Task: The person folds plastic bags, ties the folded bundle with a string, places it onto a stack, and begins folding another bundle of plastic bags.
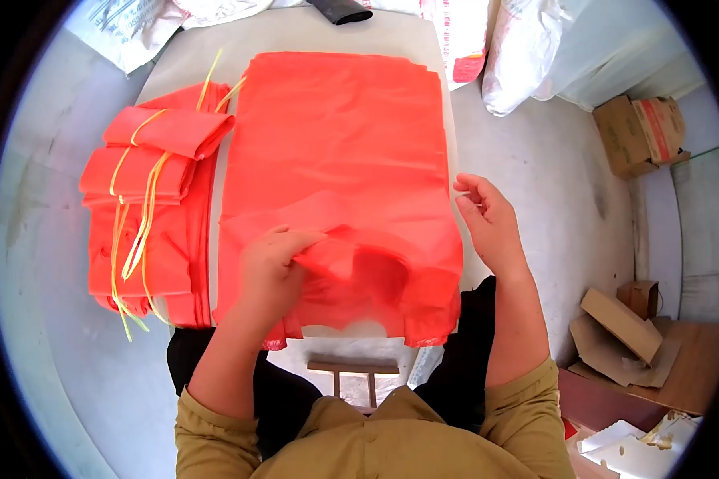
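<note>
A broad stack of red plastic bags (335, 128) lies flat in front of me. My left hand (278, 267) pinches the top bag near the front of the stack. That part of the bag is lifted and blurred, with a dark red fold to the right of my fingers. Just off the stack's right edge hovers my right hand (490, 222), its fingers loosely curved, thumb apart, nothing in them. Folded red bundles (140, 176) tied with yellow string (145, 211) are piled left of the stack.
The stack rests on a pale table (399, 32); a black object (341, 10) lies at its far edge. White sacks (523, 56) stand beyond on the right. A cardboard box (637, 136) and opened cartons (623, 335) sit farther right. Below the table is a wooden stool (353, 368).
</note>
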### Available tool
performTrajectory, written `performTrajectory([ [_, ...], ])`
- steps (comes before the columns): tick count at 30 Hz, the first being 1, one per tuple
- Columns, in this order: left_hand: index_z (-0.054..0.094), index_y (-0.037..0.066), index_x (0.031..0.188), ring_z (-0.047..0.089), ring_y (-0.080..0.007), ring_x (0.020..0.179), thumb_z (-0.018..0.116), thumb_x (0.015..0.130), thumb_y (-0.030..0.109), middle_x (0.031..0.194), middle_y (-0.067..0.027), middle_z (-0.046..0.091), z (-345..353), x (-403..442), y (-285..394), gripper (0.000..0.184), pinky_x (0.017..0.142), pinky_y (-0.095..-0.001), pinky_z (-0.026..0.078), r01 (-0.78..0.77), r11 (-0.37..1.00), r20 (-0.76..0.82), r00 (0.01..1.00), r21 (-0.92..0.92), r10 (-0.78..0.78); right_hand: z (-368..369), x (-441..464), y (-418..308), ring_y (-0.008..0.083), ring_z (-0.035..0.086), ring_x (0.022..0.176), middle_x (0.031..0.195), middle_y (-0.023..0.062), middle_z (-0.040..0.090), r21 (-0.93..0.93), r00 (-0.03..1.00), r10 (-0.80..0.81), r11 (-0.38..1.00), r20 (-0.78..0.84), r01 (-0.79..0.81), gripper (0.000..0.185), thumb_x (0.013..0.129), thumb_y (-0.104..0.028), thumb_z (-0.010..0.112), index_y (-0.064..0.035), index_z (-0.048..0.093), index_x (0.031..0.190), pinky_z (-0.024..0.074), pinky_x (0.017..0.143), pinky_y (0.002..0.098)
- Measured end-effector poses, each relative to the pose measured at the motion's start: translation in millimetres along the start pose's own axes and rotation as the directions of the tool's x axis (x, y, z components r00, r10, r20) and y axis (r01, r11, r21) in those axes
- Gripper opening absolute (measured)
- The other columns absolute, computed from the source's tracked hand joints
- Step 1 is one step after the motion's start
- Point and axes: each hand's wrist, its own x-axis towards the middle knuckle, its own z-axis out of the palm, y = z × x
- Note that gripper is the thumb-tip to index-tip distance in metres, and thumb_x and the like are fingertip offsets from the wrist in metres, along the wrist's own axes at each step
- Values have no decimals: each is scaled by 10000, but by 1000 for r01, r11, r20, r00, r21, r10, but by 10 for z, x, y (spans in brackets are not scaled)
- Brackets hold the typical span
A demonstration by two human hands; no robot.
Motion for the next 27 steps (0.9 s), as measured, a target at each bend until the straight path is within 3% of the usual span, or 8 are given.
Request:
performTrajectory([
  [3, 756, 65, 1101, 732, -337, 1012, 629, 737, -121, 1056, -133, 776, -95, 37, 88, 428, 1008, -486, 558, 164, 976, 12, 986, -144, -164, -100, -4, 30, 146, 624, 1092, 1256, 72, 684, 14, 992, 84, 996, 89, -86, 388, 1042, -71, 585, -14, 606, 1426, 520, 963, 294],
  [4, 752, 62, 1102, 733, -337, 1024, 629, 740, -120, 1054, -130, 777, -112, 48, 92, 423, 1001, -485, 557, 135, 984, 19, 991, -112, -134, -111, -3, 19, 148, 620, 1097, 1253, 71, 685, 32, 987, 113, 993, 111, -117, 388, 1042, -74, 585, -14, 608, 1425, 520, 964, 298],
  [7, 741, 59, 1104, 735, -332, 1059, 638, 744, -113, 1052, -116, 778, -144, 27, 47, 412, 987, -486, 555, 11, 1000, 47, 999, 15, -11, -62, 56, 192, 168, 627, 1103, 1245, 70, 691, -87, 998, -57, 994, 39, 60, 384, 1039, -92, 591, -10, 617, 1413, 524, 969, 319],
  [9, 735, 65, 1105, 735, -326, 1083, 655, 742, -101, 1057, -102, 779, -103, 3, -27, 408, 988, -491, 552, -125, 983, 75, 991, 137, 116, -22, 145, 317, 177, 628, 1105, 1247, 72, 696, -79, 995, -70, 994, 68, 75, 381, 1036, -101, 596, -8, 624, 1405, 523, 973, 327],
  [12, 730, 80, 1101, 735, -313, 1092, 683, 726, -76, 1081, -84, 780, -104, -17, 25, 410, 993, -504, 546, -198, 952, 189, 969, 233, 156, 53, 245, 401, 180, 628, 1111, 1257, 74, 700, -76, 997, -40, 996, 70, 45, 382, 1029, -105, 609, -8, 630, 1397, 523, 973, 334],
  [16, 735, 77, 1087, 735, -301, 1094, 701, 704, -60, 1079, -83, 774, -89, -15, 36, 408, 977, -500, 553, -261, 933, 231, 951, 246, 205, 187, 425, 478, 183, 642, 1067, 1238, 85, 702, -118, 997, -55, 991, 48, 60, 396, 1013, -112, 642, -8, 630, 1394, 530, 949, 334],
  [22, 750, 58, 1041, 739, -306, 1061, 707, 719, -25, 1063, -93, 768, -88, -31, 14, 335, 920, -468, 583, -286, 933, 250, 941, 218, 230, 330, 537, 413, 195, 648, 905, 1111, 87, 695, -352, 980, -200, 918, -18, 181, 428, 979, -133, 710, -13, 629, 1382, 538, 850, 327],
  [27, 754, 45, 1040, 736, -313, 1057, 693, 738, 3, 1067, -93, 767, -81, -37, 35, 310, 915, -463, 590, -311, 922, 265, 932, 231, 248, 394, 658, 384, 149, 610, 833, 958, 38, 663, -152, 999, -6, 988, -53, -2, 362, 974, -109, 696, -13, 647, 1320, 524, 779, 313],
])
